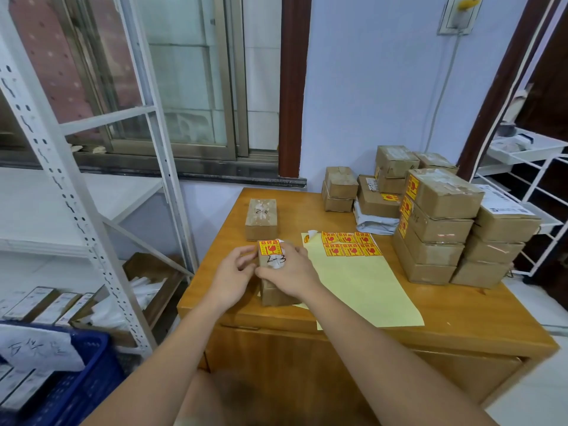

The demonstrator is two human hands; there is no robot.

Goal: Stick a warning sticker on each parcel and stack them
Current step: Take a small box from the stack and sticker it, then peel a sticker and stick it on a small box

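Observation:
A small brown parcel (pixel 272 295) marked "2-3" stands near the front left of the wooden table (pixel 461 318). A yellow-and-red warning sticker (pixel 268 248) lies on its top far end. My left hand (pixel 232 272) grips the parcel's left side. My right hand (pixel 292 272) wraps over its top and right side. A second parcel (pixel 261 219) without a sticker sits just behind. To the right lies a pale yellow backing sheet (pixel 362 287) with several stickers (pixel 350 244) at its far end.
A stack of stickered parcels (pixel 436 222) rises at the right, with more boxes (pixel 339 189) and a grey mailer bag (pixel 375 222) behind. A white metal rack (pixel 76 192) stands at the left, a blue crate (pixel 76 379) below it, a white wire shelf (pixel 534 186) far right.

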